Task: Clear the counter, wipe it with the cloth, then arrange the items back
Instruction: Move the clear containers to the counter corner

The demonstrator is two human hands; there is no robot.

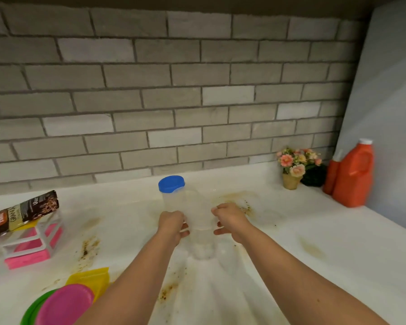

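A clear plastic jar (196, 212) with a blue lid (171, 183) is held tilted above the white counter (326, 242), lid pointing away and to the left. My left hand (172, 225) grips its left side and my right hand (230, 220) grips its right side, fingers curled round the body. Brown stains (87, 250) mark the counter below and around the jar. No cloth is in view.
At the left lie a granola bag (21, 213) on pink-and-clear boxes (33, 240), a yellow pouch (92, 279) and pink and green lids (63, 306). At the back right stand a small flower pot (292, 167), a dark green ball (314, 175) and an orange jug (352, 177).
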